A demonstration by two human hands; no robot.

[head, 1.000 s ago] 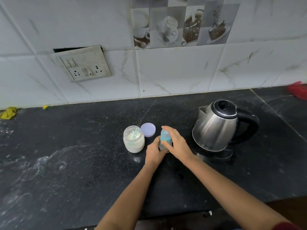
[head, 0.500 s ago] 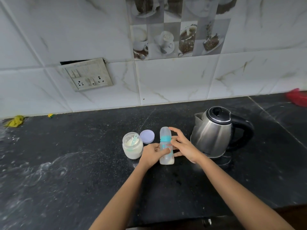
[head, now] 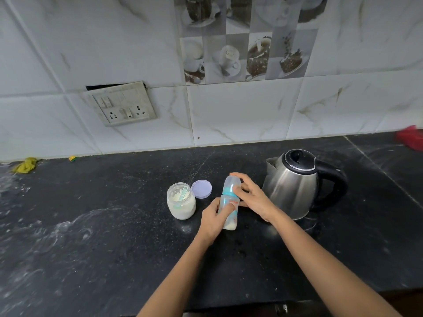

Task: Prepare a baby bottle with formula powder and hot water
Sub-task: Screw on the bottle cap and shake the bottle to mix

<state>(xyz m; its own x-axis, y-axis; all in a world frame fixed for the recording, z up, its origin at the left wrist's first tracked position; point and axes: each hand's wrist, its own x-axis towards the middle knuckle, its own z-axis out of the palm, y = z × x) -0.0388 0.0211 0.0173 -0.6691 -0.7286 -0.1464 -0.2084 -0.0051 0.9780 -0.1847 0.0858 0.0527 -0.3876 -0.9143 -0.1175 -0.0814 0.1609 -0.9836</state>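
Gripping the baby bottle low on its body, the left hand has fingers wrapped round it. The right hand pinches its teal collar. Bottle sits near-upright, low over the table, between the open formula jar and the kettle. Pale layer at the bottom, so powder is likely in; water is probably still to add. Kettle crowds the right hand. Most room lies left of the jar and toward the front edge.

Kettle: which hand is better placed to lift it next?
Right, probably. The kettle stands beside the right hand, handle pointing right; that hand only pinches the bottle at its collar. The left hand grips the bottle body, steadying it.
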